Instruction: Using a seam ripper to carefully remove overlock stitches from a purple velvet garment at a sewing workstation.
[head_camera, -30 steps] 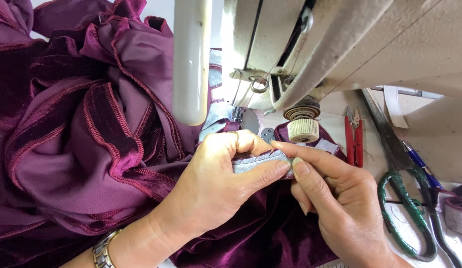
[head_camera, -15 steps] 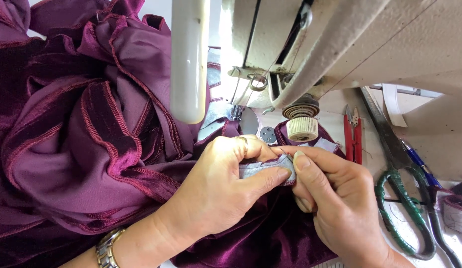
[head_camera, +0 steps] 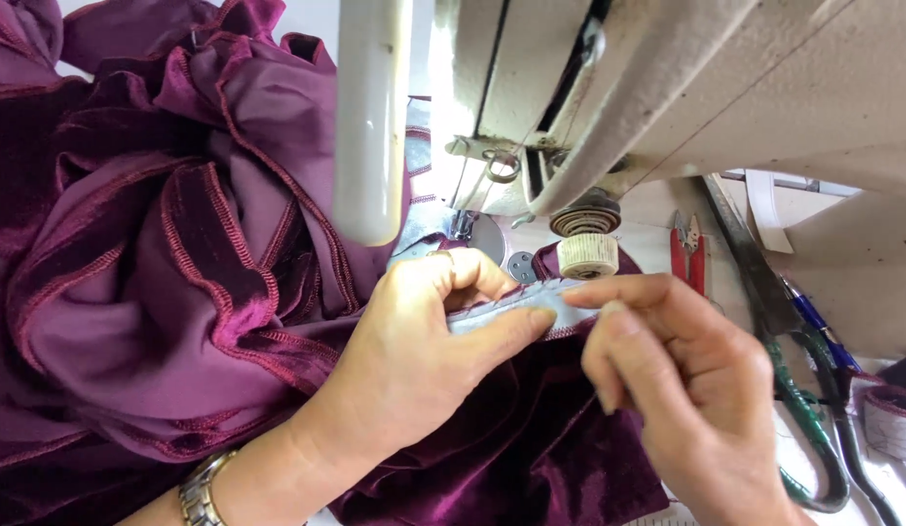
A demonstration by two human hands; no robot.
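Two bare hands meet at a narrow pale grey-blue fabric strip (head_camera: pixel 516 304) in the middle of the view, just near of the sewing machine's head. The left hand (head_camera: pixel 414 360) is closed on the strip, thumb lying along its near edge and fingers curled over the far side, so the strip is pinched flat. The right hand (head_camera: pixel 682 390) touches the strip's right end with its forefinger stretched along the top; whether its thumb grips from below I cannot tell. The strip looks thin, flat and slightly creased, lying along the edge of a deep purple velvet cloth (head_camera: pixel 511 448), whose pile shines in soft folds and falls toward the near edge.

More of the same cloth is heaped at the left, showing a matte mauve underside (head_camera: pixel 112 321) and dark red overlocked seams. A silver metal wristwatch (head_camera: pixel 202 492) sits on the left wrist. Behind the hands stands the cream-coloured sewing machine (head_camera: pixel 686 107), with a ribbed cream knob (head_camera: pixel 587 255) just far of the strip. To the right lie small red thread snips (head_camera: pixel 688 255) and large green-handled scissors (head_camera: pixel 813 429), well apart from the strip.
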